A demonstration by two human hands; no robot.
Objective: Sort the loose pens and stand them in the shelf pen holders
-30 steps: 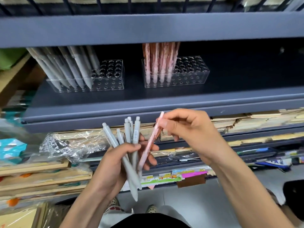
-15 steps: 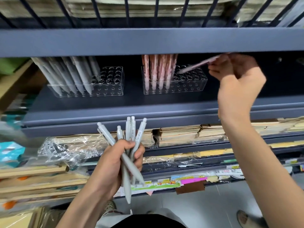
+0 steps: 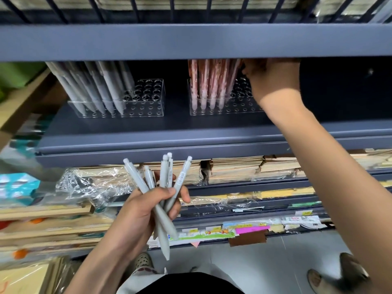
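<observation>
Below the shelf point(image 3: 191, 132), loose grey pens point(image 3: 164, 183): five or so are fanning upward in a bunch, clicker ends up, tips pointing down past the palm.
Left hand point(image 3: 146, 211): it is gripping that bunch, fingers and thumb curling round the barrels, in front of and under the shelf's front lip.
Pink pens point(image 3: 209, 81): they are standing on the shelf in the left part of the right pen holder point(image 3: 239, 102).
Right hand point(image 3: 273, 81): it is reaching up over the shelf to the tops of the pink pens; the upper shelf edge point(image 3: 191, 41) is hiding the fingertips, so whether it is pinching a pen cannot be told.
Left pen holder point(image 3: 146, 98): it is sitting on the shelf well to the left, with standing grey pens point(image 3: 99, 88) leaning in its left half.
Paper stacks point(image 3: 235, 166): they are lying just under the shelf.
</observation>
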